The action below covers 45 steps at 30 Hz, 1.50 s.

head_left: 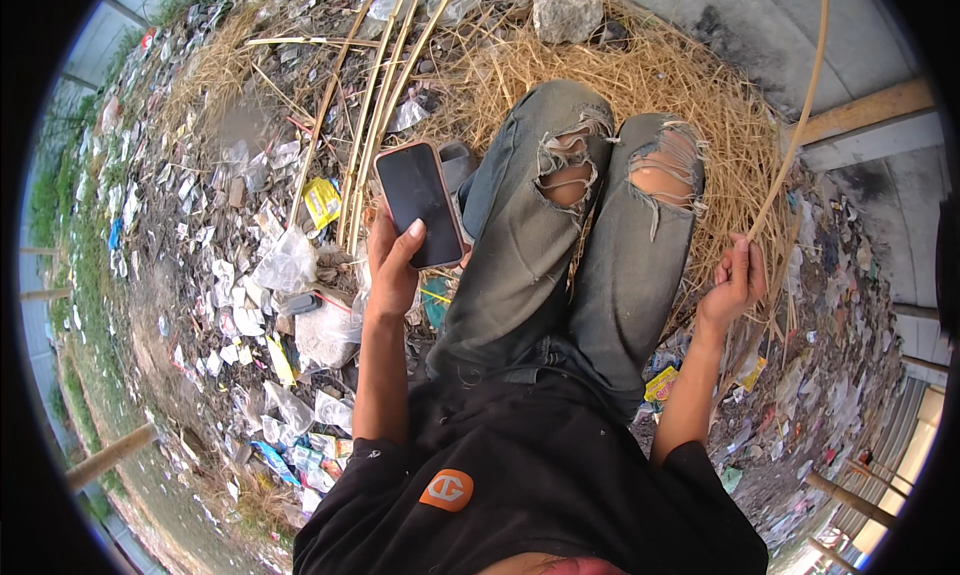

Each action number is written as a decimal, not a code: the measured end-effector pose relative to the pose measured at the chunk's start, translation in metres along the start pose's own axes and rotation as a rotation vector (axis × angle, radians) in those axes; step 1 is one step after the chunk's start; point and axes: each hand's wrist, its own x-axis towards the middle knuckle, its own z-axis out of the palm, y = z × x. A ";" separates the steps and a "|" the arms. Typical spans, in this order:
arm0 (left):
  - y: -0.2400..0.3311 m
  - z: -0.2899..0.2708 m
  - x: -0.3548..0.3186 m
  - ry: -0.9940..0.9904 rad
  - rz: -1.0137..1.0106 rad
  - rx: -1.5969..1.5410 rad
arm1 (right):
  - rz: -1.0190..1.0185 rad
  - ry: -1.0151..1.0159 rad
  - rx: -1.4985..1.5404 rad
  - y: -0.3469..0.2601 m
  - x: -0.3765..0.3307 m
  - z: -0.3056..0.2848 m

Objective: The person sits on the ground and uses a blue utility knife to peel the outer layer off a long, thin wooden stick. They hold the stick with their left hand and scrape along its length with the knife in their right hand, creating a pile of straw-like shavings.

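Note:
My left hand [393, 265] is wrapped round a smartphone [422, 200] with a dark screen and a pinkish case edge, the thumb lying on its lower left side. The phone is tilted beside my left knee. On the other side, my right hand [735, 283] has its fingers curled and pinches the lower end of a long, thin tan cane strip [800, 140]. This strip rises past the wooden beam and out of the top of the picture. Both my legs, in torn jeans [520, 265], are bent between my hands.
Dry straw [650, 70] lies around my knees. Several split bamboo lengths [375, 105] rest on the litter at the far left. A stone block [566, 16] sits at the back, near a grey wall [740, 35]. A yellow wrapper [322, 203] and plastic scraps cover the ground to my left.

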 end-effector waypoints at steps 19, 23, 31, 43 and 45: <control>-0.073 -0.135 -0.045 0.434 -0.298 0.055 | 0.061 -0.001 0.002 0.002 -0.004 0.005; -0.081 -0.125 -0.053 0.735 -0.400 -0.070 | 0.062 -0.006 -0.011 0.001 -0.006 0.006; -0.099 -0.165 -0.065 0.657 -0.285 0.049 | 0.062 -0.073 -0.062 0.004 -0.014 0.010; -0.089 -0.162 -0.063 0.587 -0.058 0.266 | 0.078 -0.075 -0.012 0.000 -0.020 0.013; -0.090 -0.163 -0.063 0.594 -0.062 0.280 | 0.078 -0.073 -0.011 -0.001 -0.020 0.012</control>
